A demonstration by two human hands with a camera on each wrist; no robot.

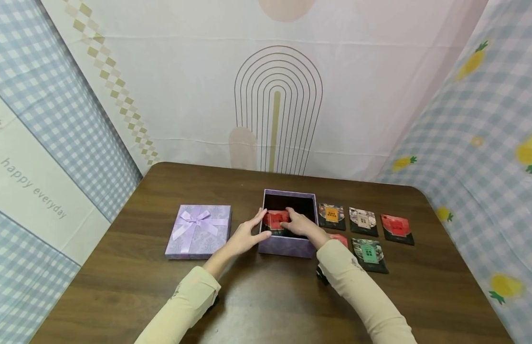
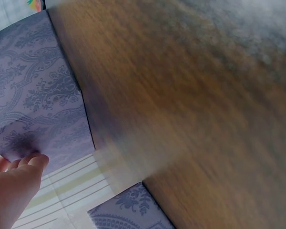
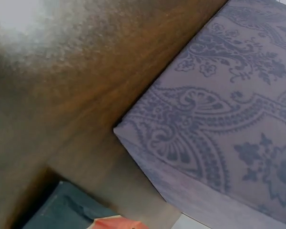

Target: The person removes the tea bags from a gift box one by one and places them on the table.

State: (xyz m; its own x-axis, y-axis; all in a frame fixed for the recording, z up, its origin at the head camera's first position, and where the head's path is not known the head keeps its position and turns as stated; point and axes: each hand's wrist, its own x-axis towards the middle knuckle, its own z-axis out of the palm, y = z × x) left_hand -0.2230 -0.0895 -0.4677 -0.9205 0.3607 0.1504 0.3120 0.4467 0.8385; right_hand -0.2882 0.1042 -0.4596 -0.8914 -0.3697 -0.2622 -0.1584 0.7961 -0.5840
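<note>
The red packet (image 1: 276,220) sits inside the open purple box (image 1: 286,246), which stands near the middle of the bench (image 1: 266,296), a little toward the far edge. Nearest the person, both sleeved forearms reach in from the near edge. The right hand (image 1: 301,223) is over the box's rim and down inside it, its fingers curled onto the red packet; this grip looks like it is grasping the packet to seat it against the dark lining, though the fingertips are partly hidden. The left hand (image 1: 248,234) rests against the box's left wall with its fingers straight, its grip released, apparently steadying the box so it does not slide; the left wrist view shows a fingertip (image 2: 35,161) touching the patterned wall.

Just right of the box, further packets lie flat in two rows toward the right edge: a green packet (image 1: 369,254) and a partly hidden red one in the nearer row, then an orange packet (image 1: 332,215), a grey packet (image 1: 363,220) and another red packet (image 1: 396,227) beyond. They lie within easy reach of the right hand. To the left of the box lies its lid (image 1: 198,231), bow up, set apart from the box.
</note>
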